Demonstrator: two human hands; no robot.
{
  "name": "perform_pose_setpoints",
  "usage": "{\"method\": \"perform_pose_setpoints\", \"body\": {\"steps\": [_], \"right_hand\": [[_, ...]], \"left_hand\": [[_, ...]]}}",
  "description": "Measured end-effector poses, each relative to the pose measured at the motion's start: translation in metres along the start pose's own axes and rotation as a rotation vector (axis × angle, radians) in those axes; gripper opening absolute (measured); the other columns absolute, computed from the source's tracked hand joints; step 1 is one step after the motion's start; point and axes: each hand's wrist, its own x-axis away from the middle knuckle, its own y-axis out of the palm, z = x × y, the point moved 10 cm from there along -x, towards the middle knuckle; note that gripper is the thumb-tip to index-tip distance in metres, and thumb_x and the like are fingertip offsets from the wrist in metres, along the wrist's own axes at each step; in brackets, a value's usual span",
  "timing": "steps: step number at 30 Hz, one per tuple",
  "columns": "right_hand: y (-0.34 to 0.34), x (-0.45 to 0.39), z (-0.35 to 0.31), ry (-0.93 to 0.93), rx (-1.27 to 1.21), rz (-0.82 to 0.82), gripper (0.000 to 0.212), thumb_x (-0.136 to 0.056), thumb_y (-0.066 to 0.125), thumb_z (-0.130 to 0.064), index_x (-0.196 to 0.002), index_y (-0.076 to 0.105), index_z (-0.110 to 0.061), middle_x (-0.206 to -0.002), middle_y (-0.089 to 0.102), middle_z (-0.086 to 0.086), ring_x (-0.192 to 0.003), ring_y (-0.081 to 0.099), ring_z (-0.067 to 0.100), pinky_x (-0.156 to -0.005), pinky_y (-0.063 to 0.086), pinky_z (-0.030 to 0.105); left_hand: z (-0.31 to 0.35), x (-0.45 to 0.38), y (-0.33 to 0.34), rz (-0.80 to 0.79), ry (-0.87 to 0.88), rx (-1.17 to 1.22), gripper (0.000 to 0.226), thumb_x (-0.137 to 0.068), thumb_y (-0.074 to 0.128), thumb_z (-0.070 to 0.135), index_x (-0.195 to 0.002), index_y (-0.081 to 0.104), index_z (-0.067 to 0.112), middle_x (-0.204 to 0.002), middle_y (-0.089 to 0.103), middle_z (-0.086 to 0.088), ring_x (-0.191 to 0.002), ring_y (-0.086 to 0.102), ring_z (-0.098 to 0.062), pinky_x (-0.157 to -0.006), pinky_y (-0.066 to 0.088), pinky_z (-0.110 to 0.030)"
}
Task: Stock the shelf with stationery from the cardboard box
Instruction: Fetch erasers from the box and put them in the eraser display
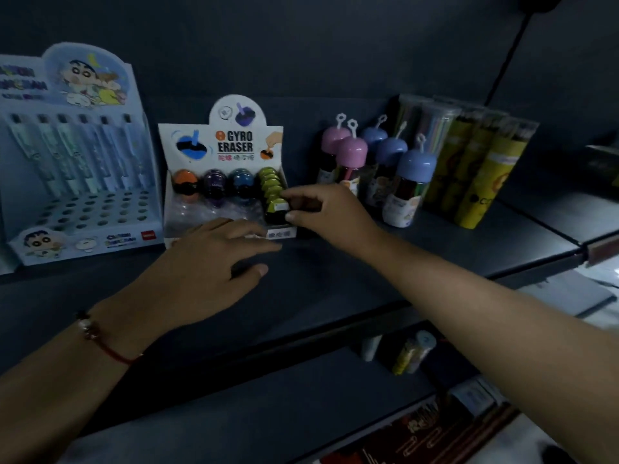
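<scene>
A dim, dark shelf (335, 279) holds stationery. At far left stands a pale blue cartoon pen display (77, 169), pens upright along its back row. Just right of it sits a white display box (224, 182) labelled "GYRO ERASER", holding orange, purple and blue erasers at the back and a full right-hand row of green ones. The left hand (207, 262) (a red cord bracelet on its wrist) lies with fingers straight against the box's front edge, its grip apart. The right hand (321, 212) pinches the frontmost green eraser (277, 209) in that row between fingertips and thumb. Further right stand pink- and blue-capped bottles (378, 169), then yellow tubes (475, 175).
</scene>
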Motion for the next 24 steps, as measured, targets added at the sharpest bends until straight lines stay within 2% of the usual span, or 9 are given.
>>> {"method": "perform_pose_setpoints", "body": {"steps": [3,7,10,13,16,18,20,22,24], "right_hand": [[-0.017,0.035,-0.002,0.009,-0.044,-0.013,0.053,-0.090,0.070,-0.026,-0.140,0.052,-0.029,-0.126,0.060,-0.009,-0.115,0.056,0.001,-0.100,0.046,0.020],[-0.066,0.134,0.001,0.047,0.076,0.008,0.044,-0.093,0.065,-0.038,-0.136,0.054,-0.038,-0.137,0.052,-0.020,-0.126,0.044,-0.009,-0.104,0.037,0.013],[-0.094,0.233,0.026,0.156,0.149,0.028,0.041,-0.090,0.061,-0.048,-0.131,0.053,-0.048,-0.141,0.048,-0.021,-0.135,0.037,-0.005,-0.111,0.031,0.021],[-0.110,0.343,0.066,0.351,0.198,0.092,0.044,-0.087,0.059,-0.056,-0.130,0.051,-0.052,-0.143,0.044,-0.024,-0.138,0.033,-0.003,-0.113,0.028,0.025],[-0.125,0.477,0.099,0.603,0.214,0.158,0.045,-0.089,0.056,-0.060,-0.133,0.047,-0.053,-0.143,0.039,-0.028,-0.134,0.032,-0.009,-0.109,0.026,0.016],[-0.132,0.579,0.112,0.799,0.214,0.223,0.046,-0.088,0.055,-0.061,-0.132,0.044,-0.054,-0.140,0.038,-0.028,-0.133,0.030,-0.011,-0.110,0.025,0.017],[-0.131,0.689,0.112,1.004,0.172,0.322,0.052,-0.084,0.053,-0.061,-0.134,0.046,-0.047,-0.140,0.043,-0.021,-0.134,0.032,-0.004,-0.113,0.027,0.023],[-0.125,0.798,0.099,1.198,0.116,0.440,0.053,-0.085,0.059,-0.054,-0.135,0.048,-0.042,-0.141,0.045,-0.017,-0.135,0.035,-0.001,-0.114,0.029,0.025],[-0.113,0.902,0.079,1.365,0.036,0.562,0.051,-0.088,0.068,-0.037,-0.135,0.049,-0.039,-0.138,0.043,-0.023,-0.132,0.035,-0.003,-0.109,0.030,0.017]], "left_hand": [[0.033,0.010,-0.004,-0.007,0.106,0.110,0.045,-0.089,0.040,0.061,-0.130,0.054,0.050,-0.137,0.045,0.028,-0.130,0.038,0.005,-0.108,0.034,-0.029],[0.096,0.020,-0.003,-0.034,0.231,0.248,0.040,-0.090,0.050,0.057,-0.127,0.060,0.044,-0.135,0.051,0.026,-0.126,0.048,0.001,-0.100,0.044,-0.030],[0.163,0.022,0.030,-0.138,0.356,0.327,0.039,-0.091,0.048,0.060,-0.126,0.059,0.047,-0.133,0.050,0.030,-0.126,0.047,0.004,-0.096,0.043,-0.021],[0.242,0.024,0.092,-0.255,0.502,0.326,0.039,-0.093,0.043,0.062,-0.126,0.060,0.048,-0.133,0.050,0.030,-0.125,0.042,0.008,-0.099,0.035,-0.019],[0.333,0.040,0.175,-0.391,0.613,0.339,0.046,-0.090,0.041,0.064,-0.129,0.058,0.046,-0.131,0.048,0.031,-0.123,0.039,0.011,-0.100,0.029,-0.014],[0.397,0.063,0.239,-0.538,0.641,0.409,0.050,-0.087,0.043,0.067,-0.132,0.053,0.048,-0.129,0.041,0.037,-0.120,0.034,0.016,-0.100,0.024,-0.006],[0.466,0.100,0.295,-0.700,0.703,0.427,0.047,-0.090,0.049,0.063,-0.134,0.049,0.049,-0.132,0.037,0.036,-0.119,0.030,0.017,-0.094,0.020,0.002],[0.537,0.143,0.339,-0.837,0.783,0.414,0.044,-0.091,0.054,0.058,-0.133,0.051,0.048,-0.139,0.040,0.027,-0.125,0.035,0.010,-0.097,0.022,-0.003],[0.607,0.191,0.377,-0.952,0.870,0.376,0.043,-0.090,0.053,0.059,-0.132,0.053,0.048,-0.141,0.043,0.022,-0.128,0.040,0.002,-0.101,0.028,-0.013]]}}
